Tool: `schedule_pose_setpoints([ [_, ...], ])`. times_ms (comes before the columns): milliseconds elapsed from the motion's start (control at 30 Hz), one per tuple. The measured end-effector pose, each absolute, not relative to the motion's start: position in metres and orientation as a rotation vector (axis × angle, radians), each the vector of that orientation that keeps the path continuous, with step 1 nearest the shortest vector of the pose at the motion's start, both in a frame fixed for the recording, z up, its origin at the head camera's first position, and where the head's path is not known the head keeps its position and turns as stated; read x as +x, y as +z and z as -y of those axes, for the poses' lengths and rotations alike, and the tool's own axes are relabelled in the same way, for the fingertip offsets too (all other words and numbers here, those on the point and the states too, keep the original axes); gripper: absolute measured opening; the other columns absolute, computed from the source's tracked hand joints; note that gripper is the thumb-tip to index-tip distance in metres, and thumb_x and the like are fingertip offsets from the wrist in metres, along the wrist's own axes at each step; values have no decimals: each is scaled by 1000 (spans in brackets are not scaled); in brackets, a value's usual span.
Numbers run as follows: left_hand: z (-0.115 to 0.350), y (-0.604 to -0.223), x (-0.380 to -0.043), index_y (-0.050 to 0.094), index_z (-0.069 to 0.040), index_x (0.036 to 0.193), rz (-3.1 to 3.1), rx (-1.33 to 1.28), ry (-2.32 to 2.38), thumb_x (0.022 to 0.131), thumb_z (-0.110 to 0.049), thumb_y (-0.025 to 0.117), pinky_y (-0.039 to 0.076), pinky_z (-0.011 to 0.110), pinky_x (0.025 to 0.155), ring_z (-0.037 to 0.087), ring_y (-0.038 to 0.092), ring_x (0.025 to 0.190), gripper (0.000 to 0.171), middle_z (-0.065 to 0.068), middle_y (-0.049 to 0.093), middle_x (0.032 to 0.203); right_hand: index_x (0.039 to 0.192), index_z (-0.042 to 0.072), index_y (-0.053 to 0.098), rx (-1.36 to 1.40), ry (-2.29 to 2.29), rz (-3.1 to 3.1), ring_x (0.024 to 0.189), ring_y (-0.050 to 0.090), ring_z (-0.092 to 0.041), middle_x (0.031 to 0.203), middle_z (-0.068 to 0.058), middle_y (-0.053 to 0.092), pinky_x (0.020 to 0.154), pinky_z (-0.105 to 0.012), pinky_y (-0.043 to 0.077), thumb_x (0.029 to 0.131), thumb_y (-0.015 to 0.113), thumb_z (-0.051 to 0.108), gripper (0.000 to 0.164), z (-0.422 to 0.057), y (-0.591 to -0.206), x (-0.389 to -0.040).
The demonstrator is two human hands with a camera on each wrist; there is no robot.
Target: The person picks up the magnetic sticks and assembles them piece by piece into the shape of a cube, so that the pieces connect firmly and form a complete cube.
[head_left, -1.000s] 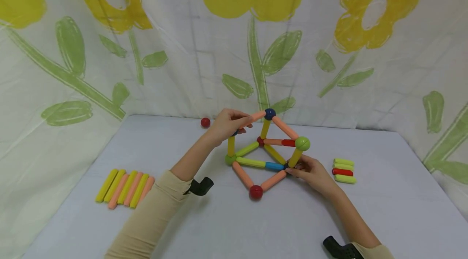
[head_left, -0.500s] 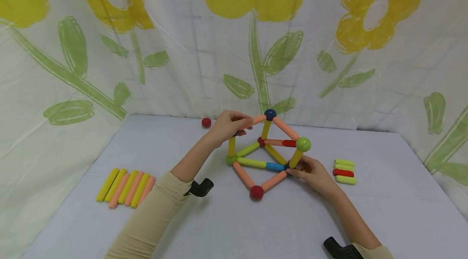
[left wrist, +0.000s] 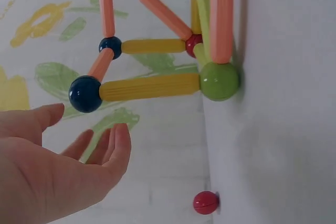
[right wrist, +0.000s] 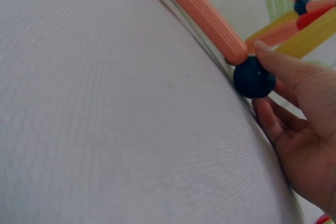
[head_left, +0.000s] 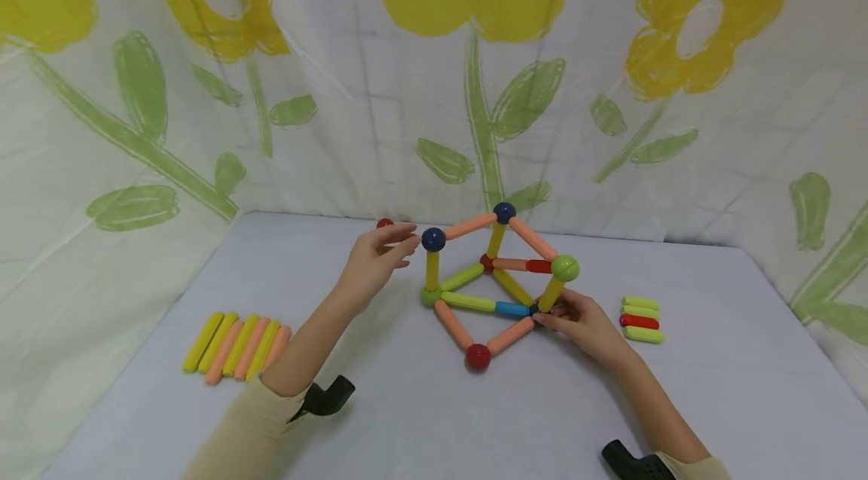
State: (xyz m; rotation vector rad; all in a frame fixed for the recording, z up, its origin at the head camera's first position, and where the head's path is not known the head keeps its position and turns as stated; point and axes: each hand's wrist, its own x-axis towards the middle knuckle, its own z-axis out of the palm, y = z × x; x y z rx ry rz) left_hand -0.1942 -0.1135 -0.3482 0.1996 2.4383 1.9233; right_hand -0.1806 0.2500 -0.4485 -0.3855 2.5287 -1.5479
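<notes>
A frame of coloured rods and balls stands mid-table, with a red ball [head_left: 478, 357] at its front corner. My right hand [head_left: 588, 325] pinches the dark blue ball [right wrist: 254, 77] at the frame's lower right corner, where a yellow rod [head_left: 551, 294] rises to a green ball [head_left: 565, 268]. Left of the frame, my left hand [head_left: 374, 261] is in the air with loosely bent fingers and nothing in them. Close to its fingertips, but apart, is the upper left dark blue ball [left wrist: 85, 94]. That ball tops an upright yellow rod [left wrist: 152, 87] and joins a salmon rod [head_left: 471, 226].
Yellow and salmon rods [head_left: 237, 345] lie in a row at the left. Short green rods and a red one [head_left: 640, 322] lie at the right. A loose red ball [left wrist: 206, 203] sits near the back edge, partly behind my left hand in the head view. A flowered cloth hangs behind.
My left hand has let go of the salmon rod by the upper left blue ball and moved left, uncovering that ball. My right hand has stayed on its ball.
</notes>
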Motion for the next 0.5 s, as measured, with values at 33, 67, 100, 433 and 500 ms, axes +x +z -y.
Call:
schedule_pose_setpoints([
  [33,116,-352,-189,58,4,146,-2412,150,1921,109,-18,61,58,41,104,41,63,127,44,24,62,142,128,-1,64,-387,-1539,-2537,88,59,-18,106,-11,65,73,-22,52,100,75,18,35,-250,-449,-181],
  [67,118,-356,-184,55,6,148,-2378,112,1914,110,-19,59,56,42,106,43,62,129,45,26,60,144,127,-1,64,-388,-1535,-2542,89,59,-18,106,-11,66,74,-22,53,100,75,18,35,-251,-449,-181],
  [100,118,-361,-180,52,8,149,-2335,70,1905,111,-20,56,54,43,108,44,60,131,48,28,58,146,127,0,65,-388,-1529,-2545,90,59,-18,107,-11,66,75,-22,53,100,75,18,35,-251,-448,-181],
  [433,107,-391,-165,27,24,153,-1956,-45,1940,118,-31,30,38,48,121,48,39,150,65,41,34,159,124,-2,64,-448,-1542,-2504,87,60,-15,100,-8,64,76,-21,54,96,78,14,35,-254,-448,-181],
  [500,107,-394,-169,26,24,153,-1928,-50,1964,118,-32,28,36,48,123,48,36,151,66,40,32,160,121,-3,64,-477,-1539,-2486,85,60,-14,96,-7,62,75,-21,54,94,80,12,35,-254,-449,-181],
])
